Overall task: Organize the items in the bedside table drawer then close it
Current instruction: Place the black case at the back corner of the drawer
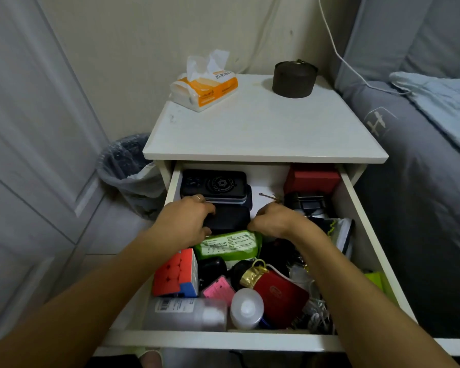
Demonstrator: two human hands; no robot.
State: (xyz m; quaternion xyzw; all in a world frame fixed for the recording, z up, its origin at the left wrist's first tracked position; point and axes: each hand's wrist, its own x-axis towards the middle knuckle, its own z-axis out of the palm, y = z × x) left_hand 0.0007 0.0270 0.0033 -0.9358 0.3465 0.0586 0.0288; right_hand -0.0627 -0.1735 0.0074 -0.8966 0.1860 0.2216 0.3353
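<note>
Reaching into the open drawer (356, 208) of the bedside table (263, 128), both hands meet at its middle over a black case (230, 219). The left hand (186, 221) curls its fingers round the case's left end, a ring showing on one finger; the right hand (274, 219) has its fingers bent down at the case's right end, though I cannot tell from here whether they actually grip it. At 12 o'clock from the hands lies a black phone-shaped box (213, 183) stacked on flatter things, and at 2 o'clock a red box (312, 179) sits in the back corner. Just at 6 o'clock from the case is a green wipes packet (227, 245). Toward 7 o'clock stands a puzzle cube (177, 274), with a clear bottle (186, 313) lying against the front wall below it. A white-capped bottle (246, 308) and a red pouch (282, 298) crowd the front at 5 o'clock. On the worktop, a tissue pack (205, 86) rests at 11 o'clock and a dark round tin (294, 78) at 1 o'clock. A lined bin (129, 173) stands left of the table, a bed (422, 155) on the right.
</note>
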